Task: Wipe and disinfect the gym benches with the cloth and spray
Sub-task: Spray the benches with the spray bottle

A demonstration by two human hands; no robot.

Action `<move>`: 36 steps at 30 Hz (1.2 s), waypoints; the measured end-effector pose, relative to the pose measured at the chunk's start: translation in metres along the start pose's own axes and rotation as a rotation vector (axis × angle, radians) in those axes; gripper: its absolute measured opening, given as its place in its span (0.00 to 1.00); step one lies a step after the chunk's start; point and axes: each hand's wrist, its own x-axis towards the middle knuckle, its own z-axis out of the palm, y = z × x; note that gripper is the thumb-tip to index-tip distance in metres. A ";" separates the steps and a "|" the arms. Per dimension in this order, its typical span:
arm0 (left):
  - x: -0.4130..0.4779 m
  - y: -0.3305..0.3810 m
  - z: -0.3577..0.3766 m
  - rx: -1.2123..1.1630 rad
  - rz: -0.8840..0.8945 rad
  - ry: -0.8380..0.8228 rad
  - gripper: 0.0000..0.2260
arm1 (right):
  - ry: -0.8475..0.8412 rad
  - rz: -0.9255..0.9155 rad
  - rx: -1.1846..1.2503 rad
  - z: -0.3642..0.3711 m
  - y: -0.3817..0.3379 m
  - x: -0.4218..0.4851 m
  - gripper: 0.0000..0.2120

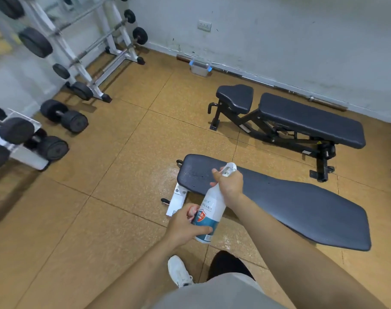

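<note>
two hands on spray bottle (209, 208) near bench (290, 208): right hand (229, 184) fingers wrap neck, left hand (185, 224) fingers grip base.

Tan tiled floor (114, 166) w/ flat bench (301, 210) just under the fingers (217, 175), 2nd bench (310, 117) beyond them, dumbbells (64, 115) well left of them.

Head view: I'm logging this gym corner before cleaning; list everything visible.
near bench: 1, black pad, white frame, just ahead
far bench: 1, black, by the wall
bottle: 1, white, teal label, held at the near bench's end
dumbbells: several, black, floor and stand at left
rack: 1, white, far left, holding barbells
box: 1, clear, blue clips, against the wall
bar: 1, metal, floor along the wall
shoe: 1, white, bottom centre
left hand: 1, grips the bottle's body
right hand: 1, grips the bottle's neck
</note>
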 end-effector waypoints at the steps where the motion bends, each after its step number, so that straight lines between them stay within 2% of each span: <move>1: 0.000 -0.002 -0.010 -0.021 -0.003 0.015 0.31 | -0.001 -0.002 -0.014 0.013 -0.002 -0.001 0.10; 9: 0.019 -0.001 -0.090 -0.087 -0.021 0.088 0.31 | 0.019 0.028 -0.089 0.102 -0.021 0.012 0.15; 14: 0.049 0.015 -0.150 -0.071 -0.027 0.109 0.27 | -0.041 0.024 0.047 0.160 -0.049 0.032 0.11; 16: 0.065 0.025 -0.174 -0.034 -0.013 0.108 0.29 | -0.049 0.031 0.118 0.182 -0.058 0.044 0.11; 19: 0.106 0.041 -0.218 0.052 0.014 0.068 0.32 | -0.049 0.017 0.218 0.216 -0.077 0.070 0.11; 26: 0.198 0.106 -0.306 0.219 0.041 -0.056 0.30 | -0.063 -0.010 0.417 0.273 -0.147 0.126 0.07; 31: 0.243 0.157 -0.332 0.266 0.146 -0.081 0.27 | -0.019 -0.067 0.530 0.283 -0.201 0.157 0.08; 36: 0.303 0.196 -0.353 0.286 0.215 -0.171 0.27 | 0.002 -0.141 0.490 0.285 -0.234 0.192 0.13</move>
